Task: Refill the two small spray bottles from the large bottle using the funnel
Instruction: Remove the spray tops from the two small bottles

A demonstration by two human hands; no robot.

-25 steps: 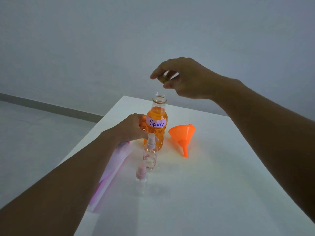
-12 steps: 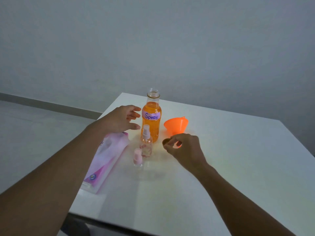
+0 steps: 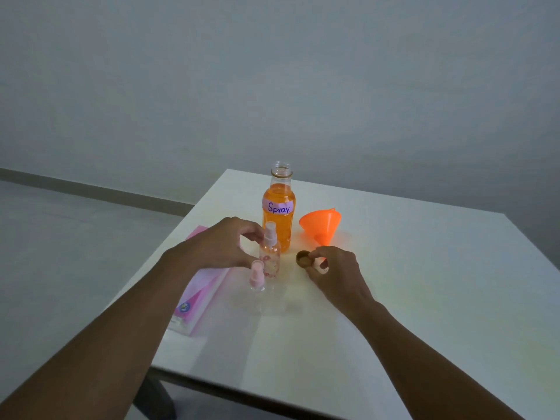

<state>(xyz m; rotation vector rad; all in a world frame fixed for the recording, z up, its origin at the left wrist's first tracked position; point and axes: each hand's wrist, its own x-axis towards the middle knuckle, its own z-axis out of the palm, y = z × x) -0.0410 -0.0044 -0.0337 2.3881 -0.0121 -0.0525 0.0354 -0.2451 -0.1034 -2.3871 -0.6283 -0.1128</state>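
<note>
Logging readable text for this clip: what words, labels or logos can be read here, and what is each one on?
"Spray": handwritten on the pale label of the large clear bottle of orange liquid.
Flat pink packet at the table's left edge: a small round logo and print, too small and blurred to read.
No other text visible.

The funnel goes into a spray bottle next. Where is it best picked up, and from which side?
Probably by the wide rim of the orange funnel, coming from above and the right. It lies tipped on the table, mouth up and away, spout toward the person. The large bottle crowds its left; the right hand is closest.
</note>
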